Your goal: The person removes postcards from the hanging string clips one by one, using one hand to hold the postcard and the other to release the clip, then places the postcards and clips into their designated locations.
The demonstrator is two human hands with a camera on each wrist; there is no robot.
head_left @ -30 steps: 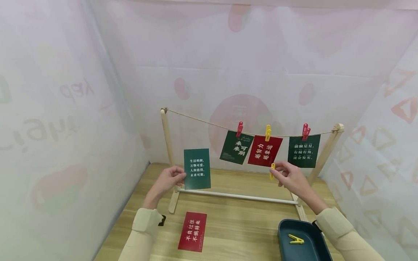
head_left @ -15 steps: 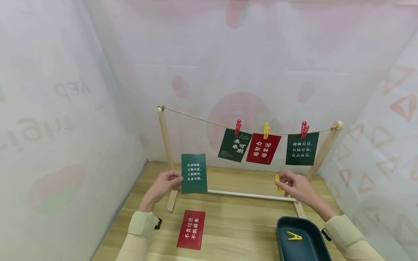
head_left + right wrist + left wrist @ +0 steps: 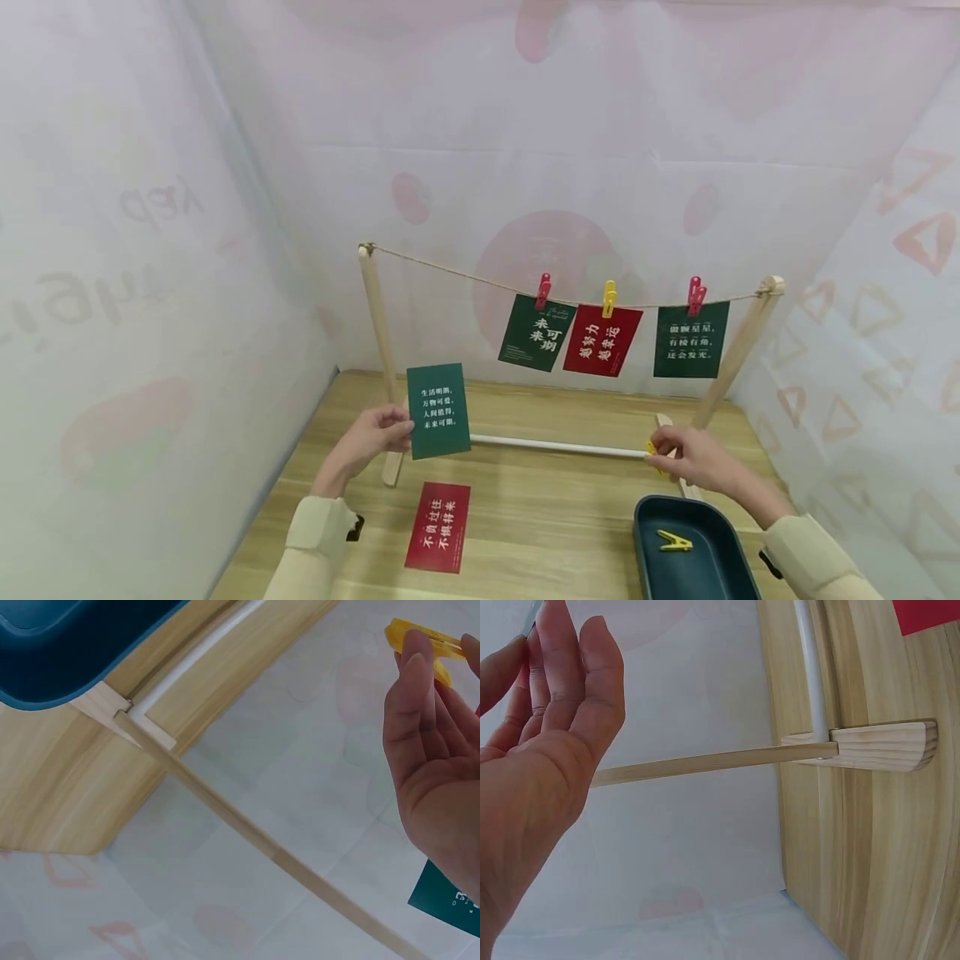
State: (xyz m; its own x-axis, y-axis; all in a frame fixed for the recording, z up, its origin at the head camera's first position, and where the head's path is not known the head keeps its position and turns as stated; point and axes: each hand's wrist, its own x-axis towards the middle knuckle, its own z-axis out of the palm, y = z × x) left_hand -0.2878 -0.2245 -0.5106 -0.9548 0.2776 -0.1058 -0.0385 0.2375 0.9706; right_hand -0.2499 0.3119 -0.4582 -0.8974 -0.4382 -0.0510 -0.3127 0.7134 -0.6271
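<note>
My left hand [image 3: 372,440] pinches a green card [image 3: 438,410] with white writing by its left edge, in front of the rack's left post. In the left wrist view only a sliver of that card shows beyond the fingers [image 3: 562,667]. Over at the right, my right hand [image 3: 697,457] pinches a yellow clothespin [image 3: 427,641] between thumb and fingers, above the blue tray [image 3: 651,505]. A second yellow clothespin [image 3: 674,541] lies inside the tray. A red card [image 3: 438,527] lies flat on the table below my left hand.
A string [image 3: 442,267] runs between the rack's wooden posts [image 3: 378,325]. Red and yellow clothespins hold a green card [image 3: 537,333], a red card [image 3: 602,341] and another green card [image 3: 691,340] on it. A white bar [image 3: 555,445] joins the posts low down. Fabric walls surround the table.
My right hand has moved down and to the right with the yellow clothespin, away from the hanging cards. My left hand has lowered the green card slightly and tilted it.
</note>
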